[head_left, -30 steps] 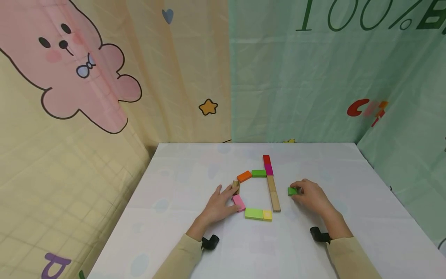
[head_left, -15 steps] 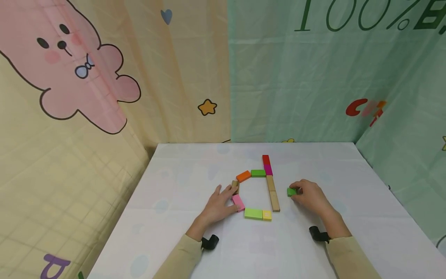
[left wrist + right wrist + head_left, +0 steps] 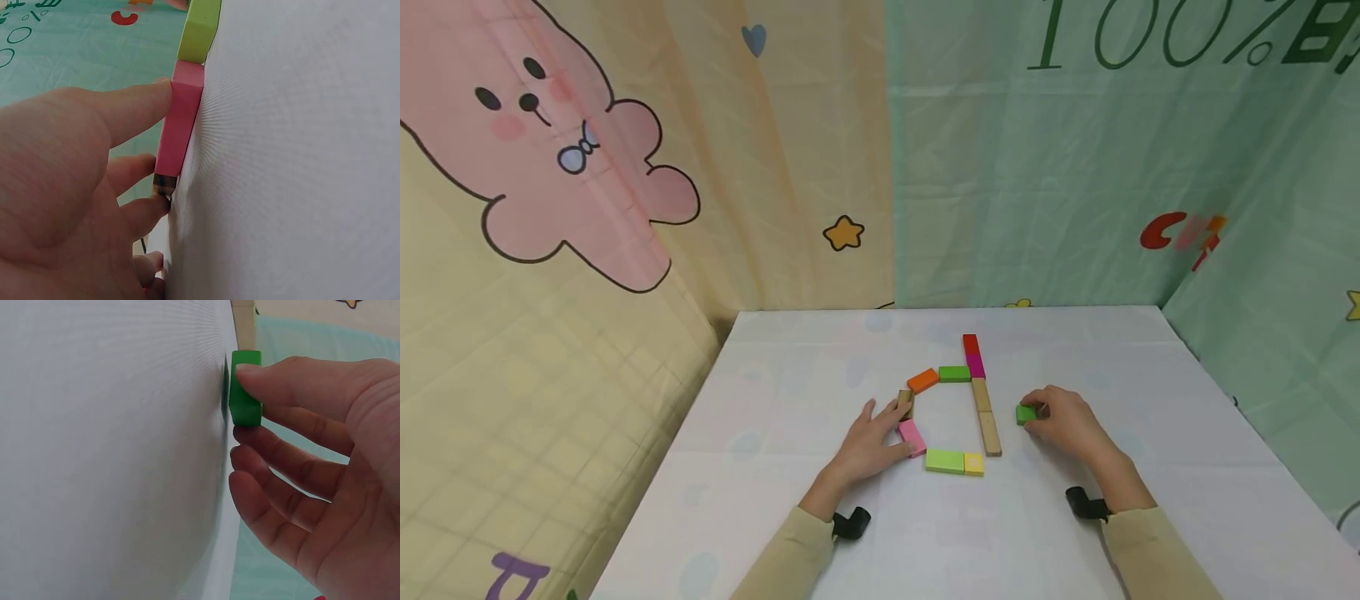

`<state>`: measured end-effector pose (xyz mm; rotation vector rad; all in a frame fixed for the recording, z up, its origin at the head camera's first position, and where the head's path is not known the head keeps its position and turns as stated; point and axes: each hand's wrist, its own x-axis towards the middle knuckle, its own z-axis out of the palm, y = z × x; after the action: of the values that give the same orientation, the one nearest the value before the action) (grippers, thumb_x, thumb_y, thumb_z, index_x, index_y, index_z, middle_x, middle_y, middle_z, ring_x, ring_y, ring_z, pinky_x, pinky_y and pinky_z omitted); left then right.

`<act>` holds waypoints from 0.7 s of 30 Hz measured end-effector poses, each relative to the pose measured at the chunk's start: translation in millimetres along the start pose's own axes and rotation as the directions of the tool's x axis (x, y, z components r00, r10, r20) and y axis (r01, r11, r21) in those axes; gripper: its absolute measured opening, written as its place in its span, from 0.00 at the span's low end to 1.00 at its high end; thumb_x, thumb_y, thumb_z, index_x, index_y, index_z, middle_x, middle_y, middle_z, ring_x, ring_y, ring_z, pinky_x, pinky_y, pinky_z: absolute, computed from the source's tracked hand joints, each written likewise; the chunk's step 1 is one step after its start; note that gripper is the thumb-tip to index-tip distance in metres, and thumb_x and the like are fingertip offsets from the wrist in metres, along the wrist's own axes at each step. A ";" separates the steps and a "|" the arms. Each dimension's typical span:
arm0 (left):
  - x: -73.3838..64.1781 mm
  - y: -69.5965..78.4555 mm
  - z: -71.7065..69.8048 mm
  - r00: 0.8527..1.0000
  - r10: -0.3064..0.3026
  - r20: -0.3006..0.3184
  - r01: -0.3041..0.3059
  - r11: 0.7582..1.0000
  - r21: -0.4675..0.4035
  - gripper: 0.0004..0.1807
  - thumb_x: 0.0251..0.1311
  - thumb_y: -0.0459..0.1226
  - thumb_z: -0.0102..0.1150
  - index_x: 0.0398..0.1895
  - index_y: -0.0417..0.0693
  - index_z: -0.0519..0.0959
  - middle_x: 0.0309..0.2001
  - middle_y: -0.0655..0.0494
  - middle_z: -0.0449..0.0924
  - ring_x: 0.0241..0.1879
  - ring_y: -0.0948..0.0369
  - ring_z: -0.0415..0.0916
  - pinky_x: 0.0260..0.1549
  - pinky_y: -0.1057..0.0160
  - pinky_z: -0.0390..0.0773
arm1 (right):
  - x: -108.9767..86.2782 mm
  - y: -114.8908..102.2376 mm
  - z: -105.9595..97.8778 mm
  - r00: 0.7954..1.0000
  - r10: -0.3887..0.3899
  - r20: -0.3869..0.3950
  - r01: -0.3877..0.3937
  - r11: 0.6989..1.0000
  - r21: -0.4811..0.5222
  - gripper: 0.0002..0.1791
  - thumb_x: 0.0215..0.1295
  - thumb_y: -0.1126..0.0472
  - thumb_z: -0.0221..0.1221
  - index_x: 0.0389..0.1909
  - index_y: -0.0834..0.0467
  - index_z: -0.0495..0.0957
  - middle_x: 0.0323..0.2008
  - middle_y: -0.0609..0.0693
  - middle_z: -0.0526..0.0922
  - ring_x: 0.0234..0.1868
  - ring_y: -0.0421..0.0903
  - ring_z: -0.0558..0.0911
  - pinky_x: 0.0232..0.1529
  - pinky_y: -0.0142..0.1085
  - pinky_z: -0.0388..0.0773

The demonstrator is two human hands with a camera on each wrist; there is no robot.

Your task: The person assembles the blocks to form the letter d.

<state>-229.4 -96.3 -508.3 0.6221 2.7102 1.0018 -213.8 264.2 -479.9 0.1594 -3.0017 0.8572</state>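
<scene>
My right hand pinches a small green block between thumb and fingers, right of the row of blocks. In the right wrist view a narrow shadow shows along the block's table side. My left hand lies with fingers spread at the left of the layout. Its thumb touches the pink block, and its fingertips are at the brown wooden block, partly covering it. The pink block's far end meets the lime green block, with a yellow block beside that.
An orange block and a green block continue the curve to a straight line of red, magenta and two plain wooden blocks. Everything lies on a white-covered table, with printed curtains behind.
The head view has shifted slightly. Both hands keep nearly the same place, the right still pinching the green block and the left still touching the pink block.
</scene>
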 end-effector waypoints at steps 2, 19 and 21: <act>-0.7 -0.4 0.4 1.000 -0.002 -0.002 0.002 1.000 -0.005 0.37 0.65 0.53 0.61 0.77 0.65 0.63 0.78 0.63 0.53 0.79 0.45 0.35 0.66 0.30 0.52 | 0.7 -1.4 0.0 1.000 -0.002 0.007 0.002 1.000 0.002 0.18 0.57 0.65 0.72 0.50 0.60 0.84 0.41 0.51 0.82 0.42 0.51 0.79 0.41 0.47 0.79; 0.1 3.1 -0.4 1.000 -0.016 0.006 0.016 1.000 0.023 0.39 0.65 0.53 0.61 0.78 0.65 0.61 0.78 0.62 0.53 0.79 0.46 0.34 0.67 0.32 0.51 | -3.3 -16.9 0.4 0.999 0.003 0.044 -0.001 1.000 -0.030 0.18 0.56 0.63 0.72 0.49 0.57 0.84 0.37 0.46 0.80 0.43 0.51 0.78 0.38 0.44 0.80; -0.1 2.8 -0.2 1.000 -0.011 0.008 0.011 0.999 0.030 0.39 0.65 0.52 0.61 0.78 0.65 0.61 0.78 0.62 0.53 0.79 0.46 0.34 0.67 0.32 0.51 | -4.8 -18.2 -0.3 0.999 0.001 0.039 0.000 1.000 -0.028 0.18 0.56 0.63 0.72 0.49 0.57 0.85 0.37 0.46 0.80 0.44 0.51 0.78 0.38 0.44 0.80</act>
<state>-228.4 -94.6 -506.3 0.6141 2.7227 0.9559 -207.1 249.5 -470.3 0.1777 -3.0481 0.8213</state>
